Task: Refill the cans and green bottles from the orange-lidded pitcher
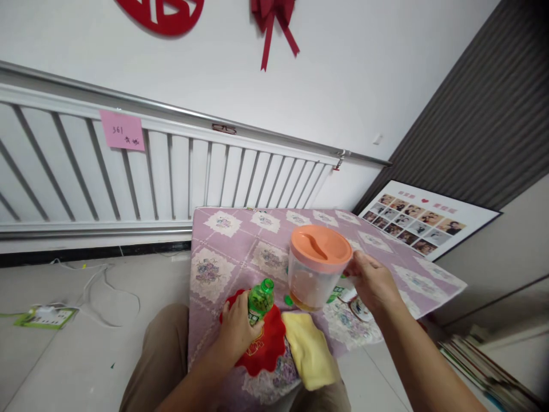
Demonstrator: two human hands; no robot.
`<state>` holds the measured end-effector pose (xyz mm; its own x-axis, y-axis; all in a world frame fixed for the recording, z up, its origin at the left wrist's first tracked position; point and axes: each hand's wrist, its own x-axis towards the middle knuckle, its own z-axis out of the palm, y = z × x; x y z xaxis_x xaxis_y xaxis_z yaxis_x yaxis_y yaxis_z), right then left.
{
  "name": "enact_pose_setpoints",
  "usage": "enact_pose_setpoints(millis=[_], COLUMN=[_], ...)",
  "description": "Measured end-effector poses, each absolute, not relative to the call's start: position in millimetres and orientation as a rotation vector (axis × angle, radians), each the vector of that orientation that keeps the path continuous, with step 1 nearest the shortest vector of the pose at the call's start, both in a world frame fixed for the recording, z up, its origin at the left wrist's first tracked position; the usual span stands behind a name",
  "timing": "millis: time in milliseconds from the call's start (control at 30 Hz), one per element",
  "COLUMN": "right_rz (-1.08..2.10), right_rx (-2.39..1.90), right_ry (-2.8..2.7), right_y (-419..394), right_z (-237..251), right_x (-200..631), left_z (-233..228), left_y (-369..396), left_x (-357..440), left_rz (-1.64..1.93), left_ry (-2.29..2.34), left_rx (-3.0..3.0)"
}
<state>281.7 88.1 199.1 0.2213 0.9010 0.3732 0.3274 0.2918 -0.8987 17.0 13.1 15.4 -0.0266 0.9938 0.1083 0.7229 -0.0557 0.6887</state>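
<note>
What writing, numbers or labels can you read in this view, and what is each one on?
"361" on the pink sticky note stuck to the radiator; the marks under it are unreadable.
Green bottle label, in the left hand: hidden and blurred.
Photo board heading: too small.
Red wall decoration: cut off.
Red cloth print: blurred.

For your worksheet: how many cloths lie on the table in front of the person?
2. A red cloth lies under the green bottle held by the left hand. A yellow cloth lies beside it, near the table's front edge. Others may be hidden.
</note>
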Motion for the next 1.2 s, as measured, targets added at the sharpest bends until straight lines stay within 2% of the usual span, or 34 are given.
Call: enact_pose_setpoints(millis=[233, 700, 1200], right_rz=[0.675, 0.289, 0.124], right_rx=[-1.327, -1.519, -1.535], right_ry=[-1.260, -1.658, -1.910], right_y=[61.7, 34.5, 47.9], right_z=[221.1, 261.2, 267.1], right_x=[283.3, 247.6, 237.0], left_z=[22.1, 25.6, 26.0], left_y=[10.5, 10.6, 12.4], left_x=[15.0, 12.2, 10.8], left_rz=[0.847, 0.825, 0.816], left_ry=[1.777, 1.756, 1.738], left_rx=[1.828, 1.766, 1.756])
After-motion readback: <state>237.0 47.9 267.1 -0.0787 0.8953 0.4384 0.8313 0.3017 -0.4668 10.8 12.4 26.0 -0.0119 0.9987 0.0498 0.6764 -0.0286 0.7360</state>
